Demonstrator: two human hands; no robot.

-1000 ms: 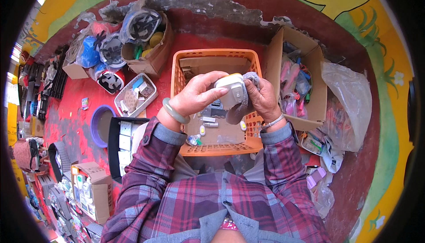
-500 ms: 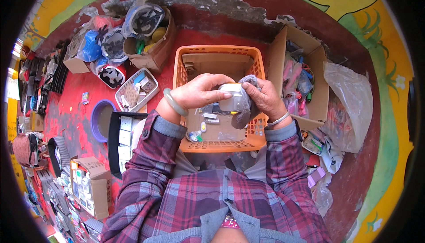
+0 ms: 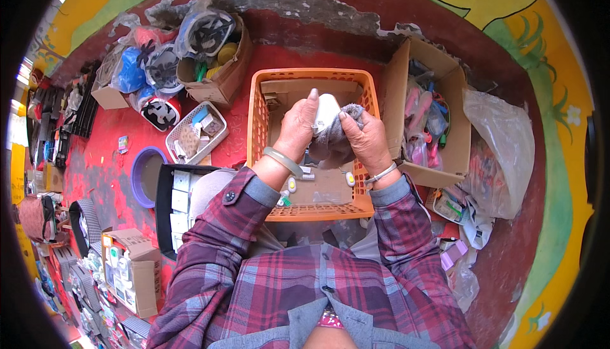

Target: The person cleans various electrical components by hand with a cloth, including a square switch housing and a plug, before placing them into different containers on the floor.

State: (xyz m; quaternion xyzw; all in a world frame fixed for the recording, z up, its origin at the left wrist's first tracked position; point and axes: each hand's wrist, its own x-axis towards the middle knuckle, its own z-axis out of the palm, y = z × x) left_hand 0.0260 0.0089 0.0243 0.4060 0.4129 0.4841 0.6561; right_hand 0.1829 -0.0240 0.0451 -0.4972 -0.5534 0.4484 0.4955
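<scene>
My left hand (image 3: 296,124) grips a small white plastic case (image 3: 326,114), thumb pointing up along its side. Closed on a grey cloth (image 3: 335,144), my right hand (image 3: 368,140) presses it against the case's right and lower side. Both hands are over an orange plastic basket (image 3: 311,72) lined with cardboard. In the basket, below my hands, lie small white-and-yellow oval pieces (image 3: 350,178) and a small silvery piece (image 3: 307,174). Part of the basket's contents is hidden by my hands and the cloth.
An open cardboard box (image 3: 459,152) of bagged colourful goods stands right of the basket. To the left are a white tray (image 3: 219,142), a purple basin (image 3: 136,177) and a black bin (image 3: 164,212) of white boxes. Bagged helmets (image 3: 213,31) crowd another carton at the back left.
The white case has tilted upright, and my left hand has shifted its hold. The cloth has moved left and now wraps the case's lower side. A white-and-yellow oval now shows at the basket's right.
</scene>
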